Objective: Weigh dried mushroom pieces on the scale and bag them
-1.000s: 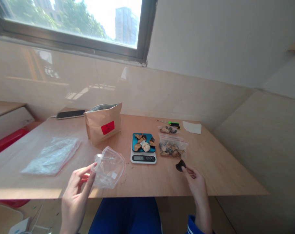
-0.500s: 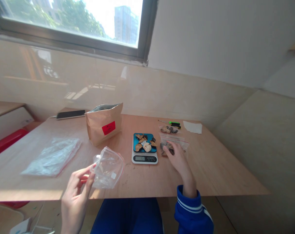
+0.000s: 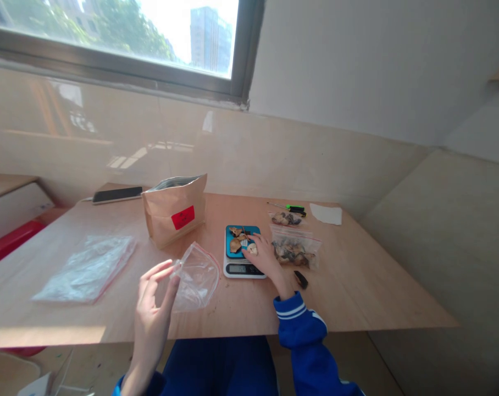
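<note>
My left hand (image 3: 156, 300) pinches the edge of a clear zip bag (image 3: 198, 283) between thumb and fingers. The bag hangs open-mouthed over the table, and no contents show in it. My right hand (image 3: 264, 256) reaches over a small kitchen scale (image 3: 245, 269) with a blue top. Its thumb and fingers are apart, around a pale dried slice (image 3: 253, 249) among brown dried slices (image 3: 236, 245) that look like mushroom. Part of the pile is hidden under the fingers. Right of the scale lies a zip bag filled with dried slices (image 3: 297, 253); a dark dried piece (image 3: 301, 279) rests nearer me.
A brown paper pouch (image 3: 175, 212) with a red label stands open behind my left hand. Flat plastic bags (image 3: 87, 269) lie at left, a phone (image 3: 117, 194) behind them. At back right are a smaller filled bag (image 3: 286, 219), a screwdriver (image 3: 294, 208) and white paper (image 3: 326, 214).
My right hand has moved left from the filled bag onto the slices on the scale, uncovering the dark piece. My left hand has shifted right and slightly up with the clear bag.
</note>
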Available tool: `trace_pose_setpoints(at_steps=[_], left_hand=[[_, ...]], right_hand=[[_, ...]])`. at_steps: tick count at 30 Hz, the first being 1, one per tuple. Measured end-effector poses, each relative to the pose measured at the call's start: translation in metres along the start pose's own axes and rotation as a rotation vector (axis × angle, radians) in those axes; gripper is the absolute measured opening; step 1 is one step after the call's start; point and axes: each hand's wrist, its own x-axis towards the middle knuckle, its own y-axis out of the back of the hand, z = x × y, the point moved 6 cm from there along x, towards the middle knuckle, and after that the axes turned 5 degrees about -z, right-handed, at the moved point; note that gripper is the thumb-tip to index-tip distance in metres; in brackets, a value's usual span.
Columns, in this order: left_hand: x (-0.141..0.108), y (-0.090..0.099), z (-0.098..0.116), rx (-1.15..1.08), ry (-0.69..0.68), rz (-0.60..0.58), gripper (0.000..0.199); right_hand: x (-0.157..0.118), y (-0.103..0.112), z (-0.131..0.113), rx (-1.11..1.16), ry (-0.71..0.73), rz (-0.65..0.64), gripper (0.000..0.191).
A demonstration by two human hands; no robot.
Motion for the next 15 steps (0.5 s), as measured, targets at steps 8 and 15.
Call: trace_pose_setpoints(at_steps=[8, 15], left_hand=[[0.009, -0.027, -0.005, -0.200, 0.025, -0.044, 0.034], [0.012, -0.049, -0.010, -0.396, 0.158, -0.076, 0.040]], right_hand=[[-0.002, 0.003, -0.016, -0.149, 0.063, 0.185, 0.011], [0.008, 0.014, -0.006, 0.288, 0.045, 0.294, 0.008]])
